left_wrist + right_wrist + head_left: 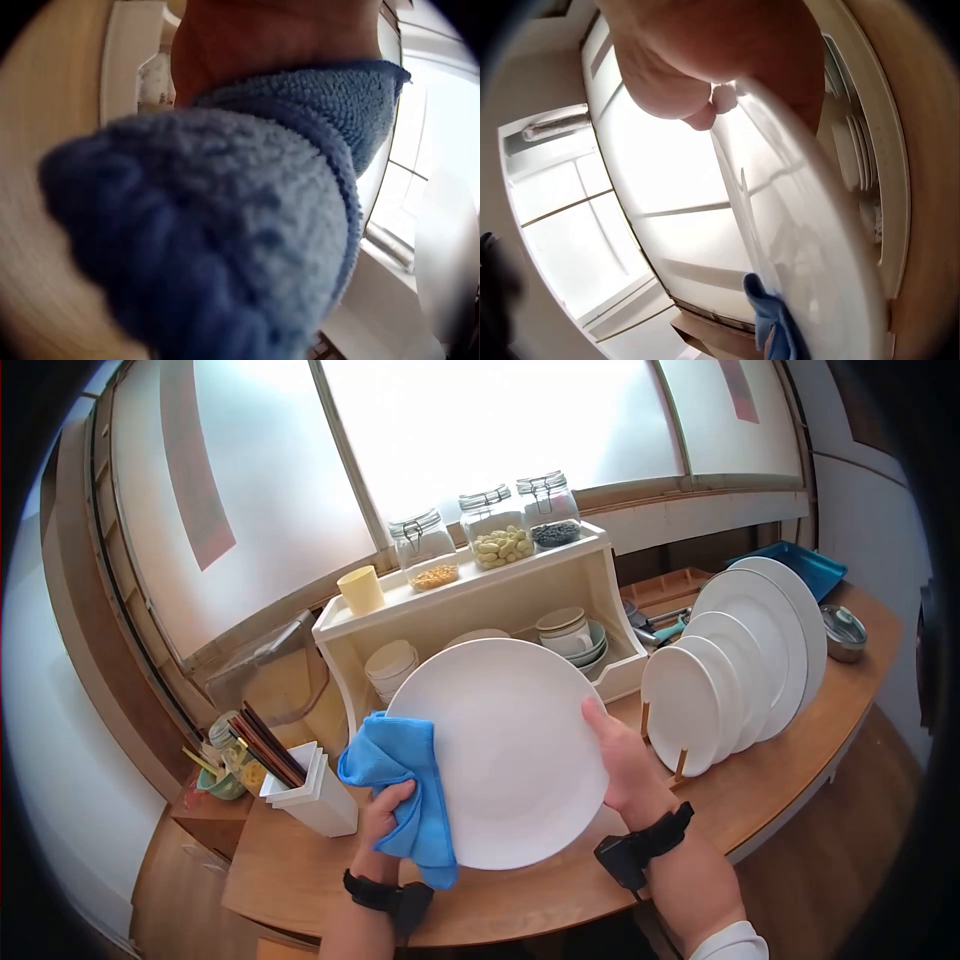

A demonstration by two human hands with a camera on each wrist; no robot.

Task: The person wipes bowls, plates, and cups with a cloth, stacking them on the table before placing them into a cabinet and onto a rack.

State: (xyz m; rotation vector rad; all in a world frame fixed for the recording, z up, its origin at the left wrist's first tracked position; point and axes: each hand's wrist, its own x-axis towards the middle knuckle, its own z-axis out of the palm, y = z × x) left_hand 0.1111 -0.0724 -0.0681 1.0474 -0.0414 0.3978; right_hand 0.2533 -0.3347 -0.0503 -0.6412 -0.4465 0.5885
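Note:
A large white plate point(505, 760) is held up above the table, its face toward the head camera. The right hand point(625, 760) grips its right rim, thumb on the face and the other fingers behind. On the left rim, the left hand point(385, 815) holds the plate through a blue cloth point(425, 810), which is bunched in the fingers and hangs down. The cloth point(225, 210) fills much of the left wrist view and hides the left fingers. In the right wrist view the right hand point(712, 60) pinches the rim of the plate point(817, 225), with the cloth point(776, 322) at its far edge.
White plates point(682, 705) stand upright in a wooden rack at the right. Behind, a cream shelf point(470, 600) holds bowls, with glass jars point(497, 540) and a yellow cup point(361, 591) on top. A white chopstick holder point(318, 800) stands left. A blue tray point(800, 565) lies back right.

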